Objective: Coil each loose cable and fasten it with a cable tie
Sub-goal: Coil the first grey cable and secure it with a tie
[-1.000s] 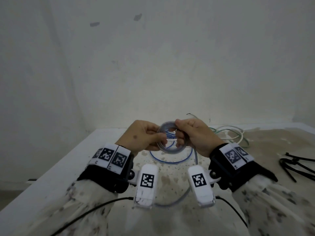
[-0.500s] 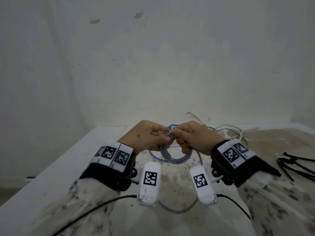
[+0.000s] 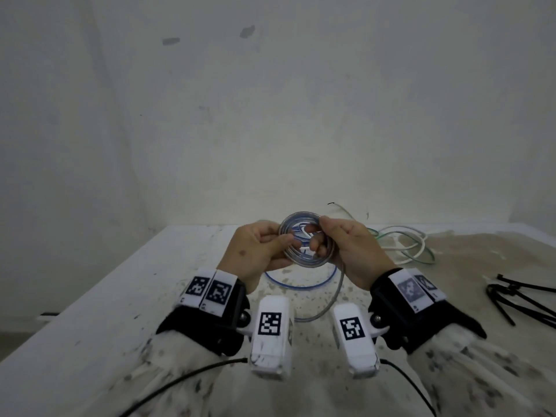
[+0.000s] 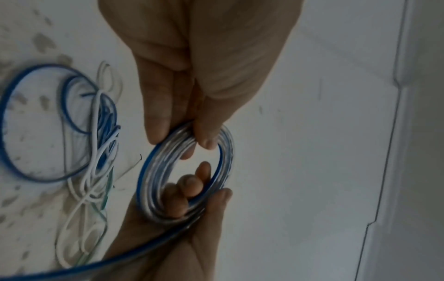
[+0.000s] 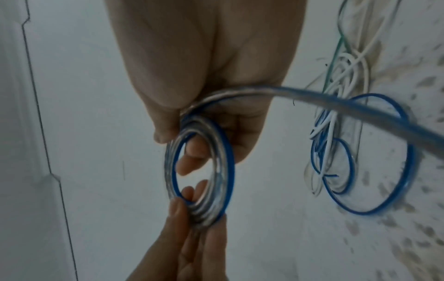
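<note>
Coil [image 3: 305, 240] held above table [image 3: 120, 296], well inside its edges. Left hand [image 3: 255, 251] pinches the coil's left side; right hand [image 3: 349, 248] grips its right, fingers through the ring. Stained white tabletop, bare wall behind coil. Right of coil: one loose cable heap [image 3: 403, 245], black ties [image 3: 520, 299], count unclear.

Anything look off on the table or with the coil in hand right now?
Nothing damaged or spilled. Both hands, left and right, hold the clear cable coil, its tail not yet wound in. White and green cables lie tangled behind; the table is stained.
</note>
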